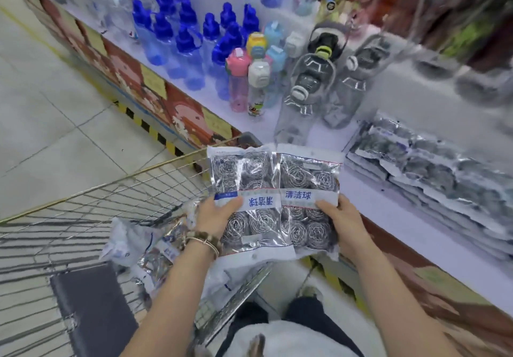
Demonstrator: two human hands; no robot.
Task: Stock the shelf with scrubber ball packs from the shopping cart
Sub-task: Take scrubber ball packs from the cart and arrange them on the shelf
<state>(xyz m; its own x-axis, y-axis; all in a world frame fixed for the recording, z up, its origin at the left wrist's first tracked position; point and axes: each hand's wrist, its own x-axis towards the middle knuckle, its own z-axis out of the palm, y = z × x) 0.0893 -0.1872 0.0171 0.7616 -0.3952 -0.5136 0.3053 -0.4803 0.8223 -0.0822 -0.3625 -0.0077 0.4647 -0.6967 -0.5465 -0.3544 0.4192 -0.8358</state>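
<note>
Packs of steel scrubber balls fill both your hands. Your left hand (pixel 219 213) grasps the left pack (pixel 244 190), with the thumb lying on the white label band and the fingers hidden below it. Your right hand (pixel 345 225) grasps the right pack (pixel 309 187) in the same way at its right edge. The two packs are held flat and side by side, their inner edges touching. They hang over the corner of the cart (pixel 116 190), just before the shelf (pixel 394 90).

Each pack is a clear, shiny, wrinkled bag. Round coils of grey wire sit in rows on both sides of the band. The print on the left pack is upside down to you.

The cart is thin wire mesh with a yellowish rim. More packs (pixel 147 248) lie crumpled inside it, beside a dark flat flap (pixel 91 309).

The shelf is smooth and white, with a worn red front edge that runs diagonally under your right forearm. A stack (pixel 444 173) of packs lies flat on it to the right, in overlapped layers. Grey bottles (pixel 311 87) of clear plastic stand behind, and blue bottles (pixel 180 40) stand farther left. A bare strip of shelf is open between the grey bottles and the stack, just beyond the right pack.
</note>
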